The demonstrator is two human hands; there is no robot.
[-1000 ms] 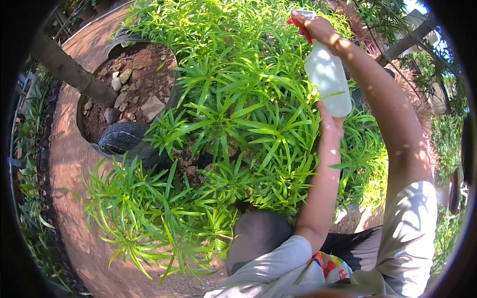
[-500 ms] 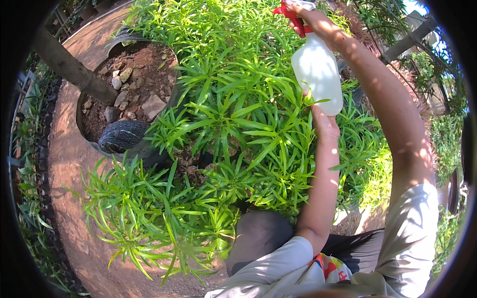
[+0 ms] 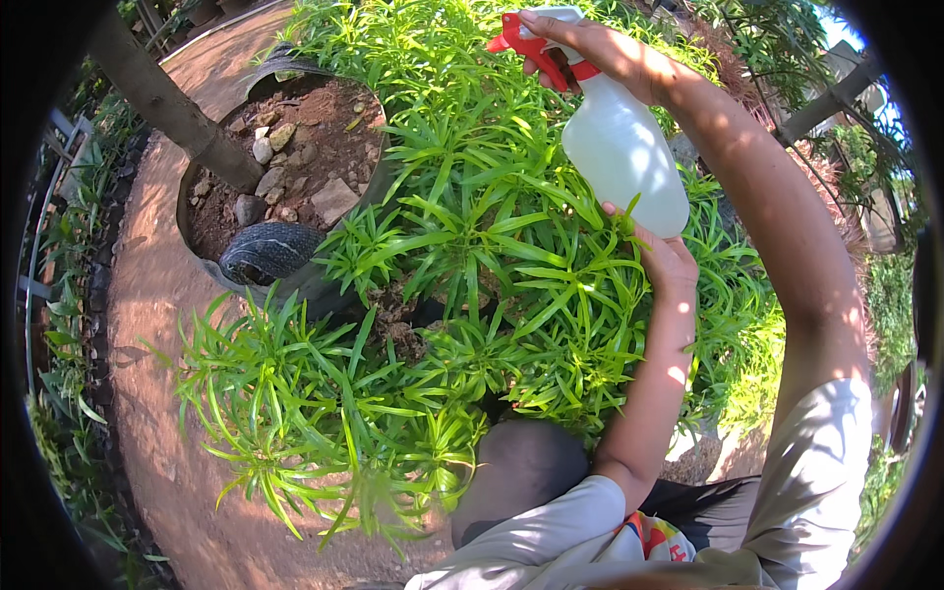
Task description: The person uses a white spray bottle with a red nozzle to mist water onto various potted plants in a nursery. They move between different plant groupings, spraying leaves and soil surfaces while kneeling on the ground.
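Observation:
A translucent white spray bottle [image 3: 629,157] with a red and white trigger head is tilted over the leafy plants, its nozzle toward the upper left. My right hand [image 3: 615,54] is closed round the bottle's neck and trigger head, the fingers on the trigger side. Just under the bottle's base, my left hand [image 3: 667,258] is among narrow green leaves. Its visible fingertips look curled in beside a leafy shoot [image 3: 625,218]. The bottle and leaves hide most of those fingers, so what they grip cannot be made out. Bushy green plants [image 3: 472,236] spread beneath both hands.
On the left, a round planter [image 3: 379,187] with a rolled dark rim holds soil, stones and a slim tree trunk [image 3: 177,108]. Bare reddish ground [image 3: 147,324] curves past it. My bent knee [image 3: 521,472] is close to the plants. A branch [image 3: 826,103] crosses at upper right.
The spray bottle has tilted further, its head swinging left and slightly down and its base shifting right. My left hand has moved slightly right and down. The whole view has shifted a little.

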